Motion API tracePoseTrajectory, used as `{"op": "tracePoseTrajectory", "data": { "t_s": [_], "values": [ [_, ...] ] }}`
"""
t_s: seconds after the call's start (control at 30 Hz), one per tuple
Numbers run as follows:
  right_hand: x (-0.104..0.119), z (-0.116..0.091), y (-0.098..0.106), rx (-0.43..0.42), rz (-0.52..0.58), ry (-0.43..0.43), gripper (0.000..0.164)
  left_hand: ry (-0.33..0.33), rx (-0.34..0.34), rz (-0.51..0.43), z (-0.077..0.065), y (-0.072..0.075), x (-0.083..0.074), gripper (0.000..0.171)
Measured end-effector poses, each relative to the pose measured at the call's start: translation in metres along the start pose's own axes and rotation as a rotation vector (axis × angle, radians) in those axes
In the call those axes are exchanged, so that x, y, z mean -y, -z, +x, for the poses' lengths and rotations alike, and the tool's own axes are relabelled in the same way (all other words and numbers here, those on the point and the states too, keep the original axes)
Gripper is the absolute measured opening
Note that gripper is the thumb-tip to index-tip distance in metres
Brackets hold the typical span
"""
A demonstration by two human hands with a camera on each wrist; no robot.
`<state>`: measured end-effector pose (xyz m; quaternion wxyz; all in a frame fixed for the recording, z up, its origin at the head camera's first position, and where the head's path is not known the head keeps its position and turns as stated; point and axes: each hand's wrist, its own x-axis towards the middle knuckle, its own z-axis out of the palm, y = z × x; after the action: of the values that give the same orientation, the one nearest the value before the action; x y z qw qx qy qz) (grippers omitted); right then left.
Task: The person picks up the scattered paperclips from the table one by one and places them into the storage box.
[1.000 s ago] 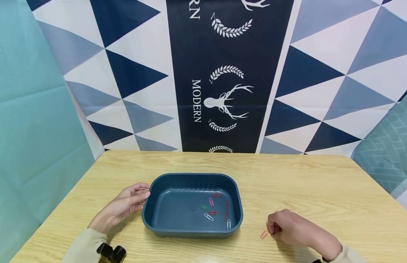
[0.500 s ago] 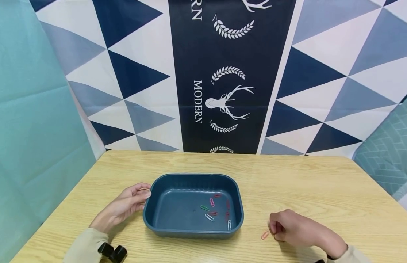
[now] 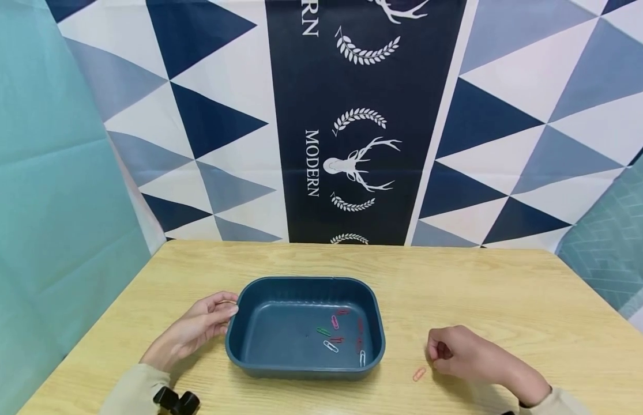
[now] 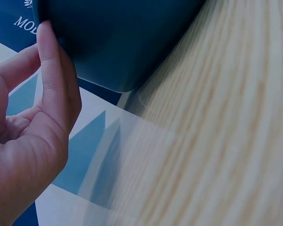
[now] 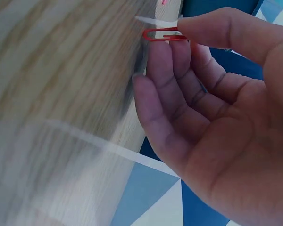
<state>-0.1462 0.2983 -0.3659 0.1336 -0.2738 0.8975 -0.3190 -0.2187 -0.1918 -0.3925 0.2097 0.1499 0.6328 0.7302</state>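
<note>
A dark blue plastic tray (image 3: 279, 340) stands on the table, with several paper clips inside, among them a green one (image 3: 323, 331), a pink one (image 3: 335, 322) and a white one (image 3: 330, 346). At its left end my left hand (image 3: 196, 325) touches the outer wall, fingers fairly straight; in the left wrist view a fingertip (image 4: 45, 35) rests against the tray wall. Right of the tray, low over the table, is my right hand (image 3: 463, 354). It pinches a red paper clip (image 5: 153, 39) by thumb and fingers, hidden in the head view. Left of it lies an orange-pink paper clip (image 3: 419, 374).
The wooden table (image 3: 482, 288) runs back to a patterned cloth (image 3: 347, 115) of triangles and deer heads. A teal cloth (image 3: 56, 173) hangs along the left side. Another teal covering (image 3: 612, 230) is at the right.
My right hand has shifted slightly right and lifted a little from beside the orange-pink paper clip, which stays on the table. My left hand keeps its place at the tray.
</note>
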Motion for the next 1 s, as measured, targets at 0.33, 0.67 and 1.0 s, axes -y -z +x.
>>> {"op": "tracePoseTrajectory", "data": {
  "t_s": [0.33, 0.67, 1.0],
  "values": [
    [0.0, -0.003, 0.003, -0.084, -0.096, 0.018, 0.022, 0.012, 0.006, 0.011, 0.002, -0.002, -0.001, 0.017],
    [0.006, -0.004, 0.011, -0.145, -0.129, -0.014, 0.017, 0.009, -0.002, 0.014, 0.001, -0.003, -0.001, 0.017],
    [0.026, 0.006, 0.017, -0.221, -0.147, -0.024, 0.016, 0.013, -0.015, 0.016, -0.001, 0.0, 0.001, 0.021]
  ]
}}
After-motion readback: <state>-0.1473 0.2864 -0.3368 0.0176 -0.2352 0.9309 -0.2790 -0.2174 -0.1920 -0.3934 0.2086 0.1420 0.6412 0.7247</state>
